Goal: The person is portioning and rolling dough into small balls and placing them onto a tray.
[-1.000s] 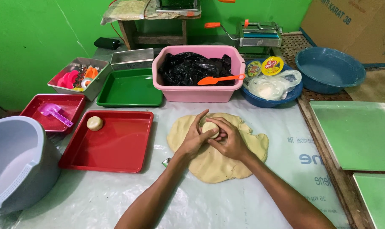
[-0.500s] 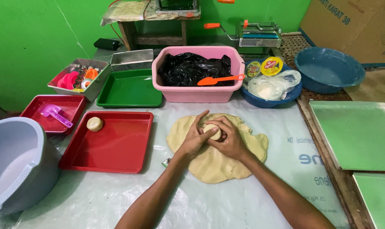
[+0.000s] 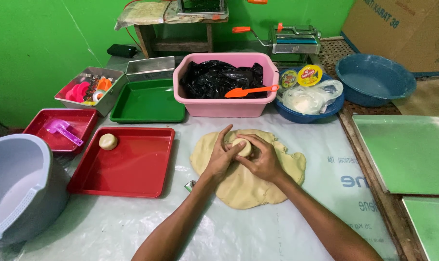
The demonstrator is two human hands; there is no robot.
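Green walls back a desk (image 3: 108, 227) covered with clear plastic sheeting. At its centre lies a flat slab of pale dough (image 3: 258, 186), spread directly on the sheeting. Above the slab's upper part, a small dough ball (image 3: 243, 146) sits cupped between both hands. The left hand (image 3: 221, 157) curls around the ball from the left, fingers closed against it; the right hand (image 3: 264, 158) wraps it from the right, fingers bent over its top. Both hands are pressed together around the ball, and both forearms rest over the slab.

Just left of the slab stands a large red tray (image 3: 132, 169) holding one finished dough ball (image 3: 107, 141) in its upper left corner. A small metal object (image 3: 189, 185) lies between this tray and the slab; its kind cannot be told. Further left, a smaller red tray (image 3: 40, 125) carries a purple scoop (image 3: 61, 129), and a grey tub (image 3: 16, 188) stands at the desk's near left corner.

Behind the slab, a pink basin (image 3: 219, 107) contains black plastic, with an orange spatula (image 3: 251, 91) laid across its rim. A green tray (image 3: 149, 102) sits to its left, next to a metal tin of coloured cutters (image 3: 86, 91). To the right stand a blue bowl with a plastic bag (image 3: 311, 99), a second blue basin (image 3: 374, 79), and green baking sheets (image 3: 408, 152).
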